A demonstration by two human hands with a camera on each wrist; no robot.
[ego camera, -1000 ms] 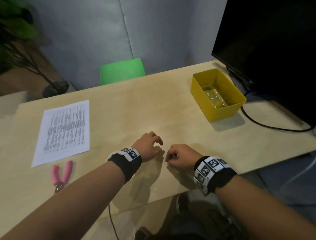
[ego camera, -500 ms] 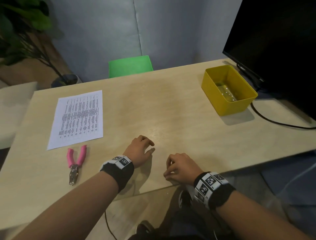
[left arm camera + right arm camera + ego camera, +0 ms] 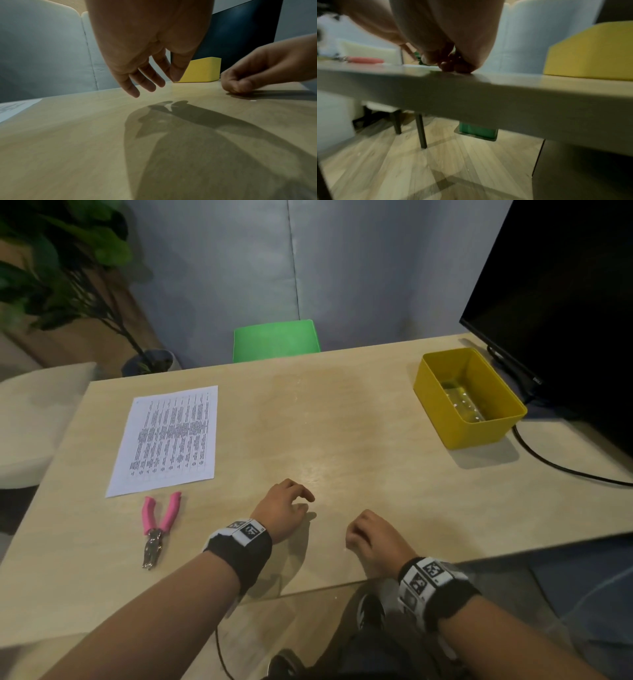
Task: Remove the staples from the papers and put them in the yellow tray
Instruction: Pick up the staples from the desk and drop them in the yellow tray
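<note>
A printed paper (image 3: 168, 440) lies flat at the table's left, with pink-handled pliers (image 3: 159, 523) just in front of it. The yellow tray (image 3: 479, 429) stands at the right and holds several small shiny staples (image 3: 464, 402). My left hand (image 3: 301, 501) hovers over the bare middle of the table, fingers (image 3: 147, 83) hanging relaxed and empty. My right hand (image 3: 356, 537) sits by the near edge, its fingers curled with the tips (image 3: 453, 66) pressed on the wood. No staple shows in it.
A black monitor (image 3: 565, 302) rises behind the tray, and its cable (image 3: 555, 463) loops across the table's right end. A green chair (image 3: 275, 340) stands beyond the far edge, with a potted plant (image 3: 68, 268) at the back left.
My right hand has drawn back toward the near edge, still curled. The left hand stays about where it was. The head view has swung left, bringing the paper and pliers further in.
</note>
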